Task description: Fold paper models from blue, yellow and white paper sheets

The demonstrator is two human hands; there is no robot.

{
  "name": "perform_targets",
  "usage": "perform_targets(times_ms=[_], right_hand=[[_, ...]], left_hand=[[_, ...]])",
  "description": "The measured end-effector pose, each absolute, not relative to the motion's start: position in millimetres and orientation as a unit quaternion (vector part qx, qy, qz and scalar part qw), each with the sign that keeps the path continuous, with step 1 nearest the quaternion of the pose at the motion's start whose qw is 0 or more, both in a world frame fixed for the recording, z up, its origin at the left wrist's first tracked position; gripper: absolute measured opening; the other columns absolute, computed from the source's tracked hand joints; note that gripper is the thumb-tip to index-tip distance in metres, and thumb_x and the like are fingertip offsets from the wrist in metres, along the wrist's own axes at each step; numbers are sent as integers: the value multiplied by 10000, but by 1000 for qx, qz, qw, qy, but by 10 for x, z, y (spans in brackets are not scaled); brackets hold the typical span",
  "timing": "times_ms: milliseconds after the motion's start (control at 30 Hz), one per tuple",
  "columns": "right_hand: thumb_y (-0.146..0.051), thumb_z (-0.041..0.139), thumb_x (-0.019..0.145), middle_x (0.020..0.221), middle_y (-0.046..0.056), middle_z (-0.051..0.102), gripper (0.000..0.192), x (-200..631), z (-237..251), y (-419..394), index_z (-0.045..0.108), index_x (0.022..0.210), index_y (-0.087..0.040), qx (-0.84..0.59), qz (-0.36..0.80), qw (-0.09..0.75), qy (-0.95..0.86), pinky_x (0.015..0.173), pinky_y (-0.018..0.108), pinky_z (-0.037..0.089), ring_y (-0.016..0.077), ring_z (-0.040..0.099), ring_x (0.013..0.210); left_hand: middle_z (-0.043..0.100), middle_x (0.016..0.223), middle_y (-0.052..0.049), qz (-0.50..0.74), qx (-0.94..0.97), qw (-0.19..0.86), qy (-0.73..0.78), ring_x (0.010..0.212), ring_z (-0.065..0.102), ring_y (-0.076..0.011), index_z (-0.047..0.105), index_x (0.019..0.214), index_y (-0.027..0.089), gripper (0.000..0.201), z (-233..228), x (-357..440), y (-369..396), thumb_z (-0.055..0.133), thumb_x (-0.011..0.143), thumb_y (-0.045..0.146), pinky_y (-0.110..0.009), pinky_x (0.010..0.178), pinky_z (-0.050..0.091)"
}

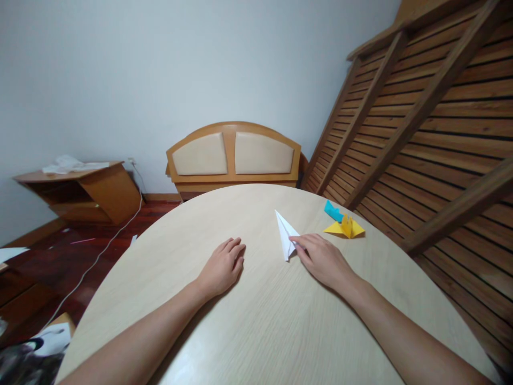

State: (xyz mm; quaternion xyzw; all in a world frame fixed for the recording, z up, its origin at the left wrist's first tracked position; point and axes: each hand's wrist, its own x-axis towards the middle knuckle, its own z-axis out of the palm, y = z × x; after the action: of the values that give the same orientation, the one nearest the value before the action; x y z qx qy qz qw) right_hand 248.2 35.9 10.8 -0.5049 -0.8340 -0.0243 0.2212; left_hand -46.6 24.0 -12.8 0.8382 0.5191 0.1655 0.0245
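Observation:
A white paper plane point(285, 234) lies on the round pale wooden table point(260, 321), its nose pointing away from me. My right hand point(323, 259) rests on the table with its fingertips touching the plane's rear right edge. My left hand point(222, 266) lies flat on the table, palm down, holding nothing, a short way left of the plane. A yellow folded paper figure point(344, 228) and a blue folded paper piece point(333, 210) sit to the right of the plane, apart from both hands.
A slatted wooden bed frame point(433, 123) leans at the right beside the table. A padded headboard point(233, 155) stands against the far wall. A low wooden cabinet point(80, 190) sits at the left, with a white cable point(100, 251) across the dark floor.

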Motion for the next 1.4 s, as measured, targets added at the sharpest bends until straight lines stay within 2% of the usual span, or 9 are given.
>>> perform_targets(times_ms=[167, 533, 733, 833, 900, 1067, 1167, 1400], right_hand=[[-315, 475, 985, 1183, 104, 712, 345, 2555, 70, 387, 662, 1249, -196, -565, -57, 203, -798, 942, 452, 500, 292, 630, 1122], [-396, 438, 990, 1189, 180, 682, 435, 2888, -135, 621, 614, 1307, -155, -644, -154, 194, -724, 864, 513, 514, 368, 603, 1103], [-382, 459, 984, 1347, 204, 600, 468, 2783, -90, 591, 579, 1357, -125, -633, -167, 213, -725, 979, 587, 463, 413, 483, 1290], [-364, 485, 980, 1383, 193, 582, 472, 2618, -45, 507, 573, 1371, -116, -568, -128, 232, -779, 1086, 567, 404, 373, 460, 1339], [-398, 485, 987, 1438, 153, 553, 471, 2488, -42, 425, 566, 1386, -163, -516, -57, 230, -823, 1134, 522, 380, 315, 455, 1370], [-603, 503, 950, 1590, 112, 395, 650, 2275, -105, 245, 460, 1498, -257, -467, 78, 154, -867, 1188, 566, 281, 318, 297, 1490], [-610, 499, 950, 1614, 107, 344, 669, 2266, -112, 222, 422, 1522, -270, -468, 94, 128, -869, 1200, 578, 244, 318, 263, 1503], [-605, 492, 954, 1623, 113, 314, 680, 2280, -67, 237, 414, 1528, -248, -473, 99, 107, -869, 1206, 576, 236, 312, 244, 1510]], left_hand=[[540, 1465, -151, 165, 839, 24, 518, 1389, 464, -277, 588, 1339, 109, 405, -126, -460, 243, 427, 998, 257, -459, 1182, 357], [540, 1467, -141, 177, 835, 22, 521, 1396, 457, -276, 590, 1335, 120, 407, -165, -460, 240, 429, 991, 265, -455, 1177, 366], [526, 1477, -156, 171, 832, 36, 526, 1405, 444, -288, 590, 1341, 102, 420, -128, -451, 231, 425, 992, 265, -467, 1185, 352], [537, 1465, -161, 183, 833, 46, 520, 1397, 449, -307, 606, 1314, 119, 407, -93, -427, 198, 472, 976, 302, -493, 1168, 369], [536, 1465, -156, 193, 842, 52, 501, 1402, 441, -314, 601, 1319, 143, 415, -66, -400, 160, 504, 966, 338, -509, 1167, 365], [423, 1558, -144, 157, 879, 78, 444, 1462, 351, -339, 515, 1435, 209, 508, -25, -353, 89, 516, 967, 409, -557, 1187, 301], [374, 1586, -144, 133, 881, 91, 445, 1477, 320, -346, 482, 1467, 216, 525, -13, -357, 90, 491, 980, 409, -558, 1191, 289], [372, 1589, -137, 125, 881, 93, 446, 1484, 306, -343, 485, 1467, 211, 522, 4, -365, 102, 496, 978, 394, -550, 1195, 284]])
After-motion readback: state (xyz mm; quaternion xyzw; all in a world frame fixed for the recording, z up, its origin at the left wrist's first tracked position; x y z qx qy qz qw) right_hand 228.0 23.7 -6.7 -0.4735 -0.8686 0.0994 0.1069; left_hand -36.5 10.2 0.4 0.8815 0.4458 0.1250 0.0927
